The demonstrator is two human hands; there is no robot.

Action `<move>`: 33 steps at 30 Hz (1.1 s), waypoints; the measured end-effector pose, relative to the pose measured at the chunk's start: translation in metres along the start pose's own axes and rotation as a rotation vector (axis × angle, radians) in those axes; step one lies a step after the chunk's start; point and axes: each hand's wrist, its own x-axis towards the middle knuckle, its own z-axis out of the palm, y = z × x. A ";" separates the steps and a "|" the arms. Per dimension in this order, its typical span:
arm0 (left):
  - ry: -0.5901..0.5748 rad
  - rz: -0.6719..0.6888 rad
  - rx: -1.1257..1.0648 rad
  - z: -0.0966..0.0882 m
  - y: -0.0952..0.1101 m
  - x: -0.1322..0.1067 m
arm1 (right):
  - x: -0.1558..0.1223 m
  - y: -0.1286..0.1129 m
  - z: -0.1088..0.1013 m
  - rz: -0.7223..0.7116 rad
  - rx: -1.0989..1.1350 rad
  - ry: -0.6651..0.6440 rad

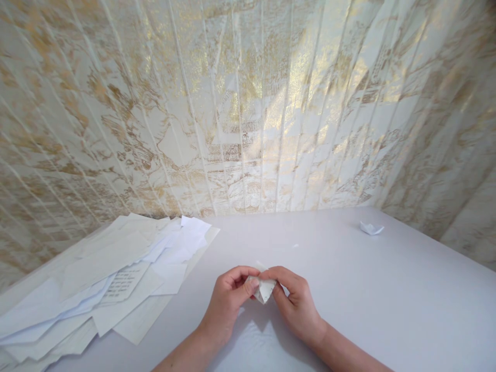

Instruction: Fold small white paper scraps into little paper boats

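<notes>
A small folded piece of white paper (264, 290) is held between both hands, just above the white table (349, 289). My left hand (227, 305) pinches its left side with thumb and curled fingers. My right hand (295, 304) pinches its right side in the same way. Both hands are at the near middle of the table, thumbs almost touching over the paper.
A loose pile of white paper sheets (108, 274), some with print, covers the table's left side. A small folded paper boat (371, 228) sits at the far right corner. A white and gold patterned wall (248, 103) rises right behind the table.
</notes>
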 end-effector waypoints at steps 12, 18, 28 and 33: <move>0.079 0.042 0.090 -0.005 -0.002 0.004 | 0.001 -0.003 -0.001 0.221 0.058 -0.027; 0.082 0.030 0.114 -0.005 -0.001 0.004 | -0.001 0.006 0.006 0.419 0.319 -0.016; 0.075 -0.031 0.085 0.001 0.001 0.001 | 0.001 0.007 0.009 0.478 0.432 -0.019; 0.201 0.042 0.210 -0.006 -0.005 0.008 | 0.000 0.000 0.004 0.204 0.023 0.015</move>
